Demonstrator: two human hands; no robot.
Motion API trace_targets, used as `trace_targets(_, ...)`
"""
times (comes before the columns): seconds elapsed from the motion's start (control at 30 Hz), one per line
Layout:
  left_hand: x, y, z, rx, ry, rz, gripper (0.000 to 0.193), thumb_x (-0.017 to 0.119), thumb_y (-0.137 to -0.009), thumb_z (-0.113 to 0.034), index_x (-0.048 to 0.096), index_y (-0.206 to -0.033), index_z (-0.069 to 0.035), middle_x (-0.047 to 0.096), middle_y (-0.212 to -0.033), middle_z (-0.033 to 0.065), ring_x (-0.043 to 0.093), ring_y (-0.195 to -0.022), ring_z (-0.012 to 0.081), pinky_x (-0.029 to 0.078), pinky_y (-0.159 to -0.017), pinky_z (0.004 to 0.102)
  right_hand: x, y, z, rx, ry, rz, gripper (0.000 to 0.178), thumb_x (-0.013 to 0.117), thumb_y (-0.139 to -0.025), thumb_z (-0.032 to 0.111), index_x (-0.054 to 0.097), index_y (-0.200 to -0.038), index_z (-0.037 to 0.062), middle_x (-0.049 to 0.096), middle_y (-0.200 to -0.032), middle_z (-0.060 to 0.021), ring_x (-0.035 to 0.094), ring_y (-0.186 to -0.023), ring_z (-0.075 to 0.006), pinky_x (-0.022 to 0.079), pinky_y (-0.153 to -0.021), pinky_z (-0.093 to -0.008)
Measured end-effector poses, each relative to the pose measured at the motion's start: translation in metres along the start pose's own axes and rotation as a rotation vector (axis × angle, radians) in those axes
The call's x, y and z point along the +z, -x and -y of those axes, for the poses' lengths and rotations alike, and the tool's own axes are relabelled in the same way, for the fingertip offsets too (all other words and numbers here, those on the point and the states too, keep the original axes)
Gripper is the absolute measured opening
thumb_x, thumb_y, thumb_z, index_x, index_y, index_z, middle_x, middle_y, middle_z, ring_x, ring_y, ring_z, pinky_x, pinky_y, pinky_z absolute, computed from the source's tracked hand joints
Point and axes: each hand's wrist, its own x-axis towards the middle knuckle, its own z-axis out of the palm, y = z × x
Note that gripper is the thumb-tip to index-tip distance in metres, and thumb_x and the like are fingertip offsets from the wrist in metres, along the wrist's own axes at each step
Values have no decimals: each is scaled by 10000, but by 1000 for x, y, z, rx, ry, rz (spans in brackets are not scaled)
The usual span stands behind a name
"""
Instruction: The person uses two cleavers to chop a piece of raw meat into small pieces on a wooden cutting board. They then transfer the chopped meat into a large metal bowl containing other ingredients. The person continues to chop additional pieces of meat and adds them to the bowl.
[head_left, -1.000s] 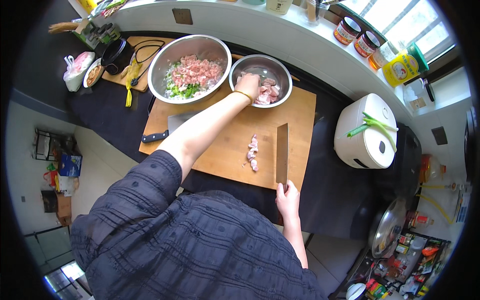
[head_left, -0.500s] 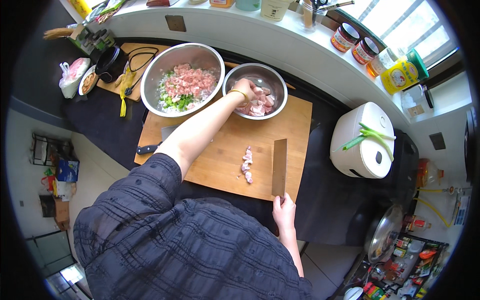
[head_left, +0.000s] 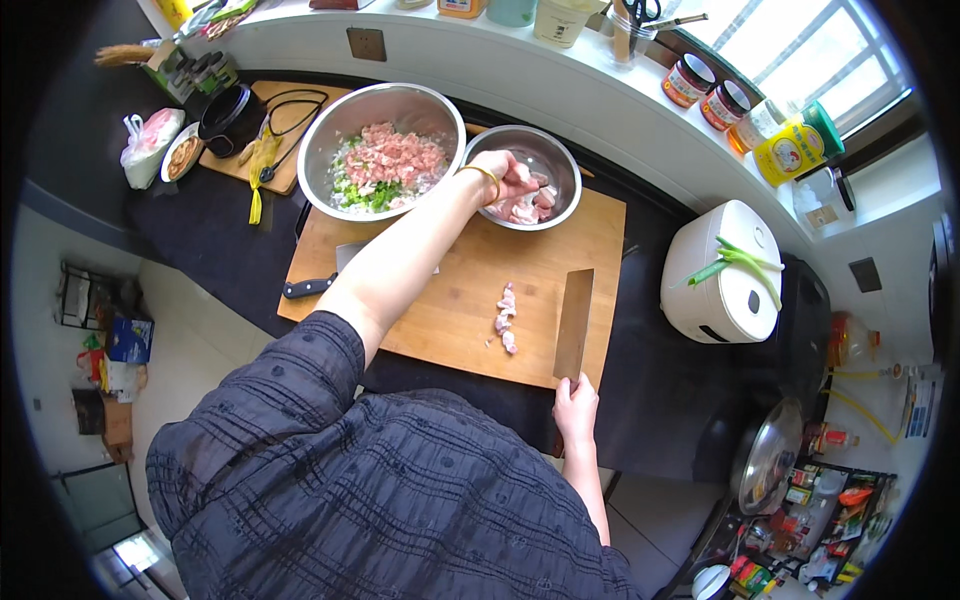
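My left hand [head_left: 500,175] is over the small steel bowl [head_left: 568,180], its fingers closed round a piece of raw meat. More pink meat pieces [head_left: 530,207] lie in that bowl. At the right side of the wooden cutting board [head_left: 450,325], my right hand [head_left: 576,408] grips a cleaver [head_left: 574,322] by its handle, the broad blade pointing away from me. A short row of cut meat bits [head_left: 505,320] sits on the board left of the blade. My left forearm partly covers a second knife [head_left: 312,287] with a black handle.
Left of the small bowl stands a large steel bowl [head_left: 312,165] with minced meat [head_left: 390,155] and chopped greens. A white rice cooker [head_left: 690,290] with scallions [head_left: 740,262] on its lid is at right. Jars [head_left: 688,80] line the windowsill. A smaller board [head_left: 285,182] lies far left.
My left hand has lifted slightly in the small bowl, with a meat piece now showing in its fingers. The right hand still holds the cleaver at the board's right side. The view has shifted slightly.
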Motion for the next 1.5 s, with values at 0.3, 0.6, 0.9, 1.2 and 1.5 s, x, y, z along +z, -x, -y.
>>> trace_targets(0.3,53,51,-43,291,-609,158,163,593,-684,-2,591,-838,53,612,-753,128,624,-722,174,524,-589,258,2,4,2,128,-35,6,150,496,-810,112,513,-788,-35,565,-618,-197,595,-595,-341,453,-553,-395)
trace_targets(0.6,14,-33,6,565,-1854,-323,182,681,-602,-151,654,-766,-77,630,-871,154,591,-844,321,476,-761,370,-2,7,16,37,37,-17,156,497,-805,116,495,-750,-30,570,-626,-216,590,-616,-378,461,-547,-421)
trace_targets(0.9,13,-92,33,571,-1939,-146,257,612,-739,-156,600,-984,-80,548,-1077,144,502,-1046,327,434,-854,394,-1,6,15,-18,117,-17,133,506,-803,124,517,-786,-8,572,-621,-215,584,-598,-384,464,-541,-445)
trace_targets(1.2,19,-37,17,785,-1500,-28,213,672,-731,-181,575,-818,-13,625,-751,131,611,-682,229,484,-624,323,0,2,13,0,98,-51,173,503,-808,124,508,-734,-32,569,-624,-222,595,-611,-366,463,-546,-419)
trace_targets(1.5,-92,136,144,260,-946,-106,266,641,-804,-228,495,-843,-9,594,-697,76,584,-590,108,471,-512,233,1,33,62,74,-128,255,179,510,-824,126,566,-843,-42,568,-621,-184,594,-567,-253,457,-561,-321)
